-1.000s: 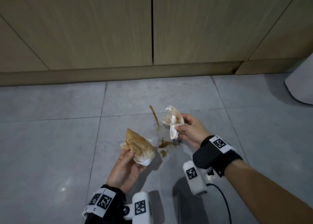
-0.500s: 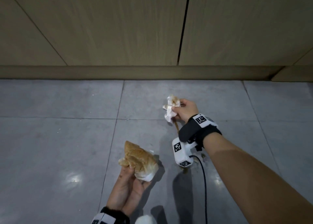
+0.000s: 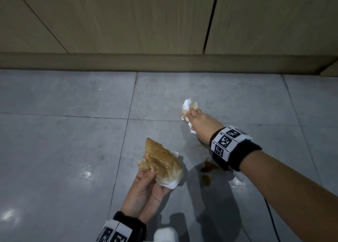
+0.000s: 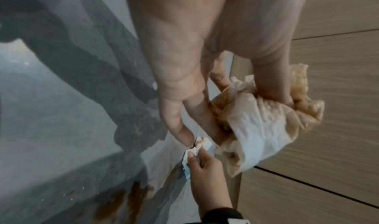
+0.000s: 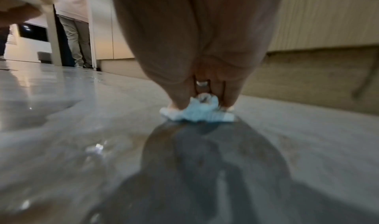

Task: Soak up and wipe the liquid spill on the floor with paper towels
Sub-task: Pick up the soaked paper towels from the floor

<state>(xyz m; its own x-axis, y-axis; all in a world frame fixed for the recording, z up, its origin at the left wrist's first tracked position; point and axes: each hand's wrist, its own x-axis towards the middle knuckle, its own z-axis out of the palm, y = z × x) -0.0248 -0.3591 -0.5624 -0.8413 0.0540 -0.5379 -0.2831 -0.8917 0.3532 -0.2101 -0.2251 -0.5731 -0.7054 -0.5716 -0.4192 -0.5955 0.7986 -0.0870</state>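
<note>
My left hand [image 3: 146,181] is palm up over the grey tile floor [image 3: 64,150] and grips a soaked brown wad of paper towel [image 3: 161,164]; the left wrist view shows the wad [image 4: 266,122] held between fingers and thumb. My right hand [image 3: 196,118] reaches forward and presses a small, partly stained white paper towel [image 3: 188,107] flat on the floor with straight fingers. In the right wrist view that towel [image 5: 197,113] is bunched under the fingertips. A brown spill [image 3: 208,168] lies on the tile beside my right wrist, and it also shows as a puddle [image 4: 127,200].
Wooden cabinet fronts [image 3: 128,18] with a kickboard [image 3: 146,62] run along the far edge of the floor. A black cable [image 3: 272,221] trails from my right wrist. A person's legs [image 5: 75,37] stand far off on the left. Wet sheen [image 5: 61,114] covers the floor.
My right hand has gone from holding the small towel pinched above the floor to pressing it flat on the tile farther forward. The left hand still holds the soaked wad.
</note>
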